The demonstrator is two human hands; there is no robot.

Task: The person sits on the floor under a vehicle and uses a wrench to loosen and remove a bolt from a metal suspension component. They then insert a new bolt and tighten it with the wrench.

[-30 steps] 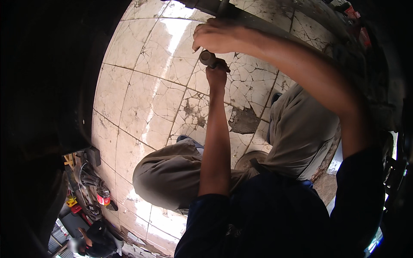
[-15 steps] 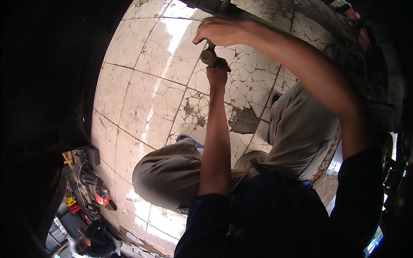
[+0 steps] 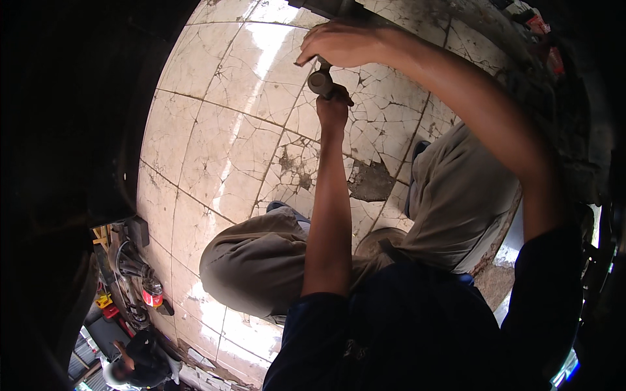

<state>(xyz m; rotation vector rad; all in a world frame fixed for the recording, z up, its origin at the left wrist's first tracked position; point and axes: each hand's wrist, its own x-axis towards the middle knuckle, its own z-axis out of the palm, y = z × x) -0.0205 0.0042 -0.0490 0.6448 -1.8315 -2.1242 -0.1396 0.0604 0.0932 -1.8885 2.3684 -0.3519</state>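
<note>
In the upper middle, a dark metal part with a round, cap-like end (image 3: 320,83) hangs below a long dark bar (image 3: 336,8). My left hand (image 3: 334,111) is closed around this part just under the round end; its fingers are partly hidden. Above it, my right hand (image 3: 345,45) reaches in from the right with bent fingers, curled over the upper end of the same part and close to the bar. The right palm and what lies inside it are out of sight.
Cracked pale floor tiles (image 3: 215,130) lie below, with a broken patch (image 3: 370,181) between my knees. I sit on a low round stool (image 3: 381,240). Dark bulk fills the left side. At lower left are mechanical parts, a red-labelled bottle (image 3: 152,293) and another person (image 3: 140,358).
The whole view has shifted slightly. Both hands keep the same hold on the metal part, with no clear movement of the part itself.
</note>
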